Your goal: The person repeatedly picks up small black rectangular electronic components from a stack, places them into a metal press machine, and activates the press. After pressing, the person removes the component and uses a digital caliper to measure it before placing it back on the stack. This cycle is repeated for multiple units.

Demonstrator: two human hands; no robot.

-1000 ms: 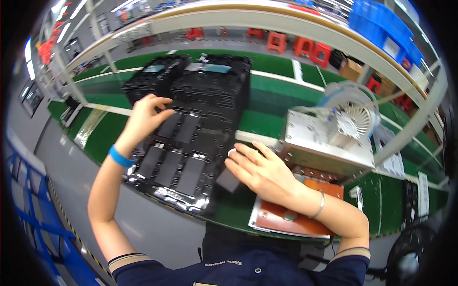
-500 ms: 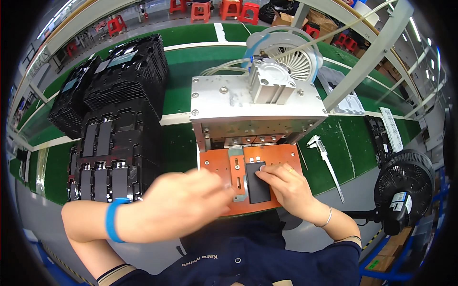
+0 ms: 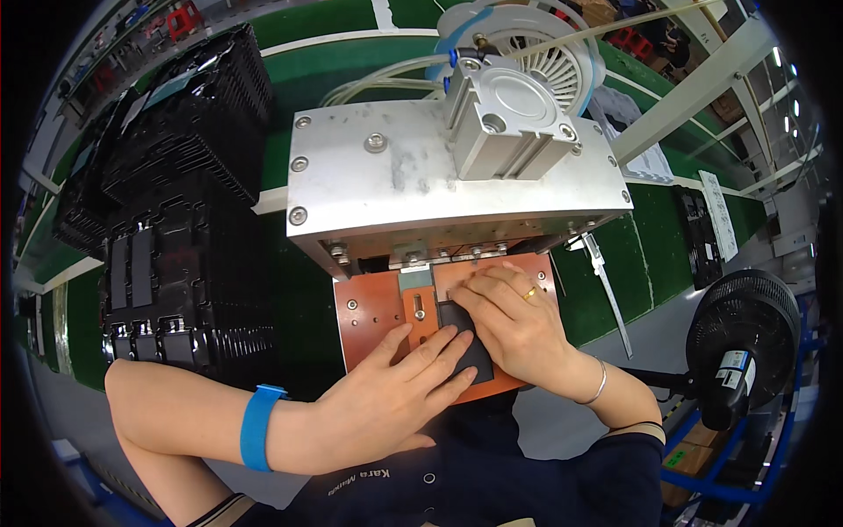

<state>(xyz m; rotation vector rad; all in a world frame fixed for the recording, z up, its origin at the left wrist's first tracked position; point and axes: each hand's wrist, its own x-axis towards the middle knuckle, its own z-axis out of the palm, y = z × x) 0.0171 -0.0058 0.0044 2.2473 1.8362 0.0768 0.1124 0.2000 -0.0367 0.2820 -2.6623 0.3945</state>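
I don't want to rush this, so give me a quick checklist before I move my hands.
1. Black flat piece on the orange plate: ok, it lies there.
2. Piece flush against the slotted strip: cannot tell, your hands hide part of it.
3. Hands off the plate: not ok, left hand and right hand are both over it.
4. Right hand clear of the silver housing: cannot tell from this angle.
5. Caliper off the plate: ok, it's to the right.
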